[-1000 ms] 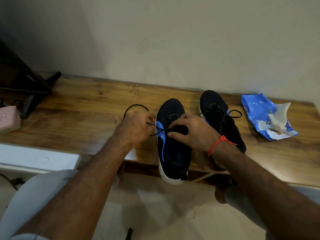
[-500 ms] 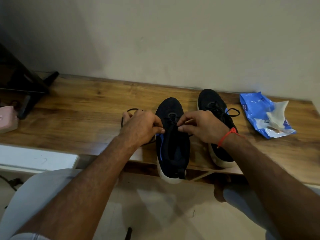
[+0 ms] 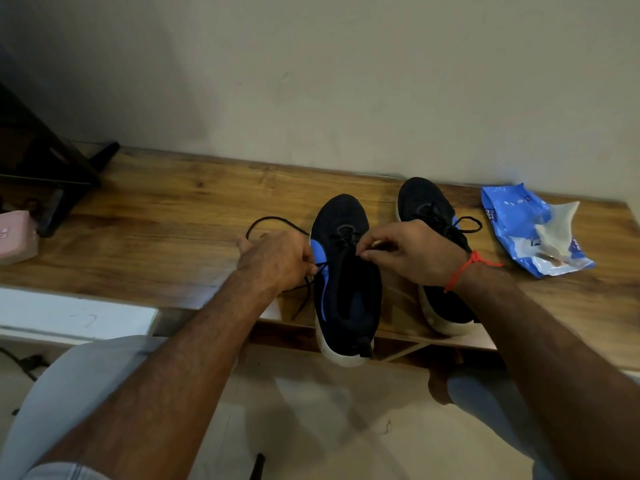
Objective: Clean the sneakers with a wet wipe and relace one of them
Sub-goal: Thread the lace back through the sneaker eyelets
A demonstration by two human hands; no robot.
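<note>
Two black sneakers with blue sides and white soles stand on a wooden shelf [image 3: 166,223], toes toward the wall. The near sneaker [image 3: 346,292] overhangs the front edge, its heel off the wood. My left hand [image 3: 277,261] grips its black lace [image 3: 277,221] at the shoe's left side; a loop of lace trails left on the wood. My right hand [image 3: 412,252] pinches the other lace end over the shoe's eyelets. The second sneaker [image 3: 422,202] sits to the right, laced, partly hidden behind my right wrist.
A blue wet-wipe pack [image 3: 533,233] with a used white wipe lies at the shelf's right end. At the left stand a black stand [image 3: 52,174] and a pink box [image 3: 15,237]. My knees show below the shelf, over a tiled floor.
My right hand lifted off the sneaker's tongue and now pinches the lace near the eyelets. My left hand shifted slightly right against the shoe's side, still holding the lace.
</note>
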